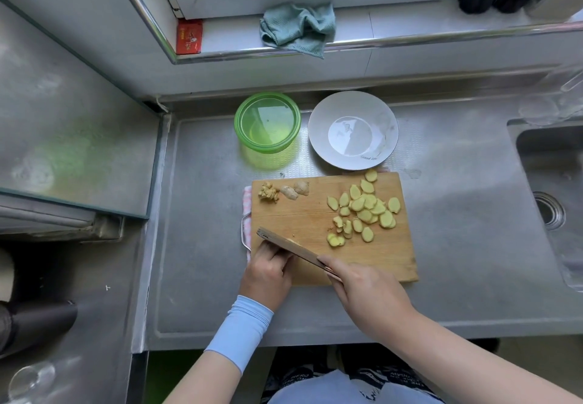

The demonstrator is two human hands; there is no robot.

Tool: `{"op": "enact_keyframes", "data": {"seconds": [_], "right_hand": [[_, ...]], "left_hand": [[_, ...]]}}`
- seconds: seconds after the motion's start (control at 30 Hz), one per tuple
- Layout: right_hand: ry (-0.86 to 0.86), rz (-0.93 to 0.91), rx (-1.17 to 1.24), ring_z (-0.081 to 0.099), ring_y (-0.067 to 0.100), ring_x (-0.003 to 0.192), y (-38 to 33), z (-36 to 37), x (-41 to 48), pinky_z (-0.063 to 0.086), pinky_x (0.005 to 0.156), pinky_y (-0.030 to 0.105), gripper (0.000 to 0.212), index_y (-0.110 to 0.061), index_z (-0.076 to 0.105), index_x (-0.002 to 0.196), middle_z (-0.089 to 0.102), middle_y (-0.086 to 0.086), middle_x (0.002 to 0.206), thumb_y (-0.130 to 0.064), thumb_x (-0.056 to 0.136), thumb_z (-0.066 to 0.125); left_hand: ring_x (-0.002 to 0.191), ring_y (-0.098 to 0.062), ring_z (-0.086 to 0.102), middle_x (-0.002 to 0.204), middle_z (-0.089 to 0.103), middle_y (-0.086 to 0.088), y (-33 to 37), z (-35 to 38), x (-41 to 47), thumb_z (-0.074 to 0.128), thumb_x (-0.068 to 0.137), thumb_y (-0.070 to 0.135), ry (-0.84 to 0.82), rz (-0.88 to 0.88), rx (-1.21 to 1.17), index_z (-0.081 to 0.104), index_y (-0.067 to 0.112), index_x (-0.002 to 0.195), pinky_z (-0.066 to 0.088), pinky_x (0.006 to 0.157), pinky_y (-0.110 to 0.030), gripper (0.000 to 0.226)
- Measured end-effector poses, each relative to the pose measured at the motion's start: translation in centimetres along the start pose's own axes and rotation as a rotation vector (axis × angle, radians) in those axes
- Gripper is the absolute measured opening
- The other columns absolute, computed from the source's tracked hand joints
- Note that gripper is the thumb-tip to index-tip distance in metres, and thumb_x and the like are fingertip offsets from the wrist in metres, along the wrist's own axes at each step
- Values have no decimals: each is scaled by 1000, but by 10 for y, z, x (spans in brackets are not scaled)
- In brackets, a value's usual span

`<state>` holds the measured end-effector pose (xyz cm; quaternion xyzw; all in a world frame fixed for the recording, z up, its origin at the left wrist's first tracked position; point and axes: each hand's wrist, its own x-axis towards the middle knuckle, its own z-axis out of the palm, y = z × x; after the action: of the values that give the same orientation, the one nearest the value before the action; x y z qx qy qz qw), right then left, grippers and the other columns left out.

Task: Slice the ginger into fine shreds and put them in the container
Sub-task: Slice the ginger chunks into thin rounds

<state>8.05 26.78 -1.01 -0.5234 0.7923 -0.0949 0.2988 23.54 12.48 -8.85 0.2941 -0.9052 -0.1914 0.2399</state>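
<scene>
A wooden cutting board (pixel 303 214) lies on the steel counter. Several yellow ginger slices (pixel 366 208) are spread over its right half. Ginger scraps and end pieces (pixel 282 191) sit at its far left corner. My right hand (pixel 362 290) grips the handle of a cleaver (pixel 290 246), whose blade angles across the board's near left part. My left hand (pixel 268 269) has its fingers curled at the board's near left edge, right beside the blade; what they hold is hidden. A green container (pixel 267 122) stands behind the board.
A white bowl (pixel 318 126) sits next to the green container. A sink (pixel 552 182) lies to the right. A teal cloth (pixel 296 26) and a red packet (pixel 188 37) rest on the window ledge. A glass panel (pixel 72 126) borders the left.
</scene>
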Motion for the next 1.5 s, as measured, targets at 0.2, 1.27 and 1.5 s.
{"op": "enact_keyframes", "data": {"seconds": [0.2,1.27,1.5], "right_hand": [[-12,-9,10,63,20,80,-2,-5,-1,50,64,39,40,-45,34,143,68,-5,96,-39,105,40],[-125,15,45,63,38,80,-10,-4,35,53,64,44,27,-34,44,130,70,10,93,-37,104,38],[-28,-38,43,63,32,79,-10,-3,20,44,59,38,32,-36,45,136,71,2,93,-35,104,40]], "left_hand": [[90,-25,61,92,71,-11,0,0,-2,56,86,14,-24,-25,-4,77,7,86,51,83,-31,22],[74,-24,57,80,63,-3,4,3,-5,71,77,-1,15,-117,-39,73,10,79,51,66,-37,11],[79,-22,56,80,65,-5,3,4,-5,70,77,2,50,-101,-33,75,9,79,51,69,-33,9]]}}
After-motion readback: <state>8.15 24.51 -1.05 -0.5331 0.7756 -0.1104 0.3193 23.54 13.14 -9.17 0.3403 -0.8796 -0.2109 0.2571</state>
